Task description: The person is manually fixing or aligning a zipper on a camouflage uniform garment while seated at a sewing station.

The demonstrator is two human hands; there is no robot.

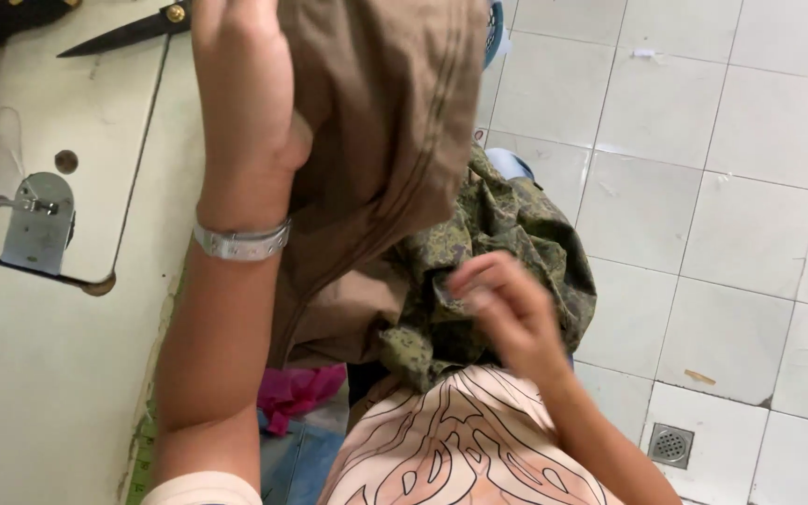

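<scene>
Left of the raised fingers, a sewing-machine table [67,374] carries a metal needle plate [39,224] set in a recessed bed, and black-bladed scissors [128,33] lie along its far edge.

The left hand [245,93] is lifted high, a silver bracelet [241,243] at the wrist. Its palm and thumb base press against the brown garment [385,122]; the fingertips pass out of the top of the view, so whether they are curled into the cloth cannot be told. The brown garment hangs from this hand, a stitched seam running down its right edge, the lower part draped toward the lap.

Below and right of those fingers, an olive patterned fabric [507,234] lies bunched against the brown garment. The right hand [502,309] hovers at this fabric's lower fold, motion-blurred; its fingers are curled together, apparently pinching the edge, though the blur prevents certainty.

Judged from this arrangement, both pieces are off the machine bed and none of the cloth sits under the needle; any stitching on them remains to be started or resumed.

Beneath the wrists, pink cloth [296,393] shows. Right of the right-hand fingers, white floor tiles [722,187] and a drain grate [670,445] are visible.
</scene>
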